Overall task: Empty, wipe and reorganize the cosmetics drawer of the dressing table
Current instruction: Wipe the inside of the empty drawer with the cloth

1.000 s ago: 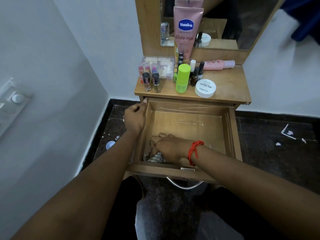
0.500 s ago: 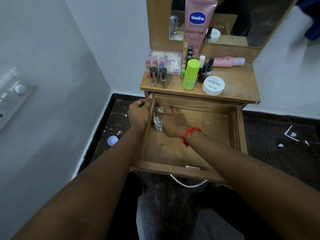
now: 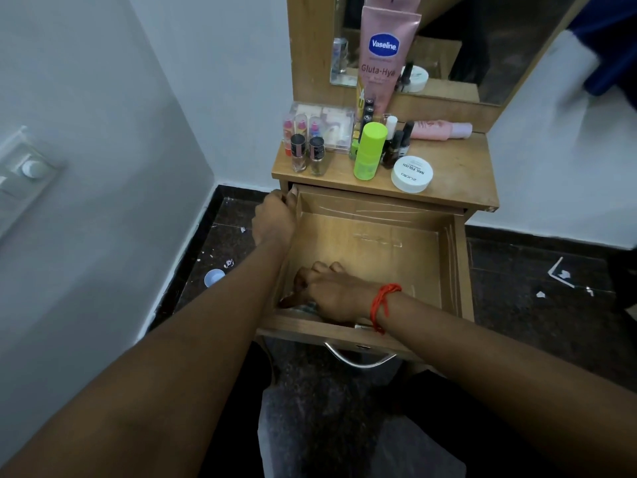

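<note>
Pink and upright against the mirror, a lotion tube (image 3: 387,56) is printed "Vaseline" and "Gluta-Hya"; a white jar (image 3: 412,174) near the counter (image 3: 458,167) front edge is lettered "NAIL POLISH". The drawer (image 3: 458,270) is pulled out, its floor bare at centre and right. Its back-left corner is gripped by the left hand (image 3: 274,219); a cloth (image 3: 306,308) is pressed into the front-left corner by the closed right hand (image 3: 336,294).

Half a second ago the right hand (image 3: 331,294) rubbed the cloth (image 3: 305,308) at the drawer's (image 3: 448,270) back-left corner; now it has dragged it to the front-left corner.
</note>
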